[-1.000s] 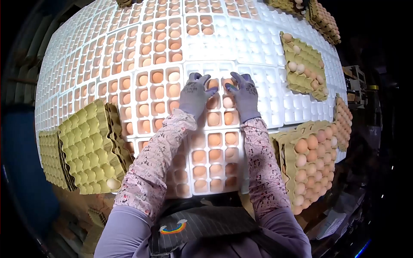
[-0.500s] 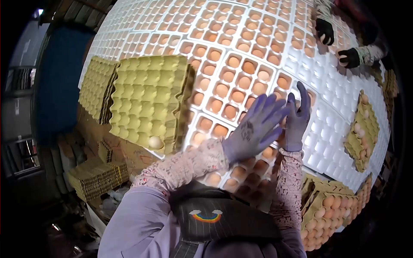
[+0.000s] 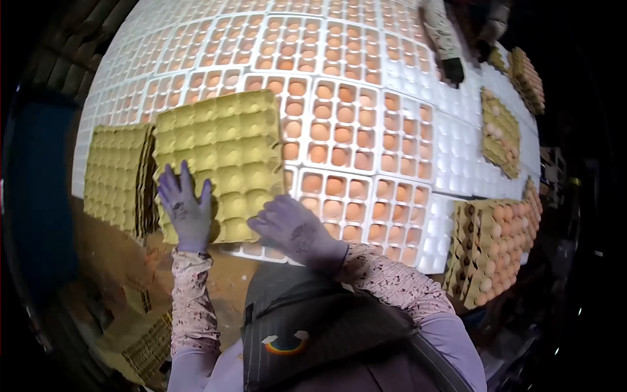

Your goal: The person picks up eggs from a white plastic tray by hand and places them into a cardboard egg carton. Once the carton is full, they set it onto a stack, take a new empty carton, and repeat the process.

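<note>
My left hand (image 3: 186,215), in a purple glove, lies with fingers spread on the front left of a yellow-green pulp egg tray (image 3: 219,147), which looks like the top of a stack. My right hand (image 3: 297,228) is closed at the front right corner of that tray, its fingers bent over the edge. Whatever those fingers hold is hidden beneath the glove. The tray cups in view hold no eggs. To the right of the tray, white plastic trays (image 3: 312,145) hold brown eggs (image 3: 342,134) in their cells.
Another stack of pulp trays (image 3: 114,173) stands left. Egg-filled pulp trays (image 3: 499,248) are piled at the right, near unfilled white trays (image 3: 450,140). A pulp tray with some eggs (image 3: 499,134) lies farther back. A co-worker's dark-gloved hand (image 3: 452,72) reaches in at top right.
Both hands have moved left from the white trays to the pulp tray, and the view has shifted. The single egg seen on that tray is no longer visible. The co-worker's hands have moved too.
</note>
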The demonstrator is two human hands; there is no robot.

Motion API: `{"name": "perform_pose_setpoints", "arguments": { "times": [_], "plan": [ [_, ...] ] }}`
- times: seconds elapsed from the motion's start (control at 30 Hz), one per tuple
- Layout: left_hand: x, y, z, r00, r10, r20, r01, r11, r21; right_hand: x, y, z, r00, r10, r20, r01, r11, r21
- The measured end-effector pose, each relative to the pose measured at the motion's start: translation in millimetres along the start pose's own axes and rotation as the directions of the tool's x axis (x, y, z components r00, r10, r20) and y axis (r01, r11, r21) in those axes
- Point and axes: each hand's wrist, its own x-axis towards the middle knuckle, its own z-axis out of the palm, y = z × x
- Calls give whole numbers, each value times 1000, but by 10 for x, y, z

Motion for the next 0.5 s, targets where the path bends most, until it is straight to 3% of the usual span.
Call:
{"name": "perform_pose_setpoints", "arguments": {
  "times": [0.07,0.1,0.13,0.17,0.2,0.27,0.3,0.33,0.37,0.4,0.43,0.5],
  "plan": [
    [-3,-51,91,999,15,-33,-17,999,-49,-215,0,-91,959,55,-277,-11,987,160],
    [7,-54,109,999,23,-43,-25,997,-67,-233,-31,-253,901,374,-220,-180,784,594],
    [19,-83,118,998,19,-52,-23,997,-73,-229,-58,-399,795,603,-64,-215,379,900],
    [34,-138,152,997,46,-59,-51,995,-89,-251,88,-529,701,711,47,17,-83,996],
    [41,-171,176,996,60,-70,-67,993,-94,-380,287,-804,671,737,82,84,-186,979],
    [44,-148,144,998,46,-44,-49,996,-71,-664,712,-1194,472,843,-257,-187,381,906],
    [47,-196,185,996,62,-63,-68,993,-97,-901,1231,-1238,370,788,-492,-394,613,685],
    [56,-214,191,998,48,-39,-52,992,-111,-1049,1423,-1548,186,845,-502,-424,530,734],
    [59,-263,227,997,63,-50,-68,991,-115,-1285,1927,-1698,10,849,-529,-124,526,841],
    [67,-309,260,995,75,-61,-82,990,-116,-1518,2423,-1845,-173,824,-539,240,566,788],
    [73,-325,264,997,59,-46,-65,989,-134,-1749,2911,-1991,-344,774,-532,490,631,601],
    [63,-285,212,999,34,-25,-37,989,-146,-2334,3692,-2290,-550,712,-437,503,700,507]
  ]
}}
